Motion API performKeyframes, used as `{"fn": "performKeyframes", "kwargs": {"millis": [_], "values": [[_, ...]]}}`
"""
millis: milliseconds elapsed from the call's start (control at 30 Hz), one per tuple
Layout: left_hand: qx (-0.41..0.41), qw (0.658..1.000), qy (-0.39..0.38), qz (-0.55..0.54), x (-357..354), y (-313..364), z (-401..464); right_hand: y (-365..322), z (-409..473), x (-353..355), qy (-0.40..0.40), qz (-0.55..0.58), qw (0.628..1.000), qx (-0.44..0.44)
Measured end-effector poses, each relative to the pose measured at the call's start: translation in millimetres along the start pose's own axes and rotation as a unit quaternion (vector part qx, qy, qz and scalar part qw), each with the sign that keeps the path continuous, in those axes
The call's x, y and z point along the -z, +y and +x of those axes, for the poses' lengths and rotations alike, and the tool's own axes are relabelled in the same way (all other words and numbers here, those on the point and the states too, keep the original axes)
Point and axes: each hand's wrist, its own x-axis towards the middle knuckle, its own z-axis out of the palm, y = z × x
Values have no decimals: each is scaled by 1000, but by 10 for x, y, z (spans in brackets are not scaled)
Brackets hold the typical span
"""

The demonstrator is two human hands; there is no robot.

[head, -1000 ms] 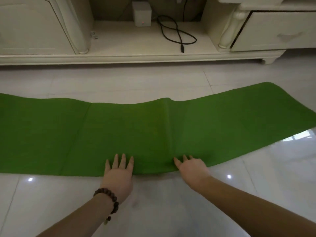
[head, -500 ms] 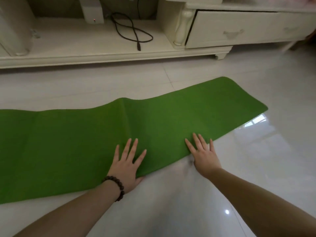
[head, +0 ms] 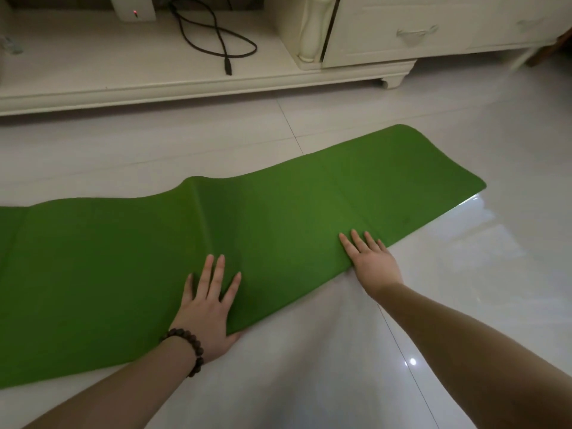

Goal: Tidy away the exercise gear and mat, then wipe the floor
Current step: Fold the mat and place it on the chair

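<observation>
1. So, glossy white tile floor (head: 340, 382) is filling most of the view, and it is carrying the mat.
2. Green mat (head: 108, 274) is lying unrolled on the floor, running from the left edge of the view up toward the right; a raised crease is crossing it near its middle and its right end is curling up slightly.
3. Cream cabinet unit (head: 402, 32) is standing beyond the mat's far edge, well apart from it, with a low shelf on the left and a drawer front on the right.
4. Left hand (head: 205, 308) is resting flat on the mat at its near edge, just right of the crease, fingers straight and spread, holding nothing; the thumb is sitting at the mat's edge on the floor side.
5. Right hand (head: 370, 263) is pressing flat on the mat's near edge, further toward the mat's right end, fingers straight and close together, not pinching anything.
6. Black cable (head: 216, 35) is lying looped on the cabinet shelf beyond the mat.
7. White box (head: 133, 7) with a small red light is sitting on that shelf, left of the cable.
8. Dark bead bracelet (head: 185, 348) is circling the left wrist, just off the mat's near edge.
</observation>
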Motion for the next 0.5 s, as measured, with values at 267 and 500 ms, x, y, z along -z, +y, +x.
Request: {"fn": "performKeyframes", "kwargs": {"millis": [267, 500], "values": [[-28, 999, -20, 7, -138, -55, 16, 84, -750, -388, -27, 32, 999, -15], [-49, 999, -1, -13, -69, -83, -148, -282, -822, -204, -48, 75, 996, 20]]}}
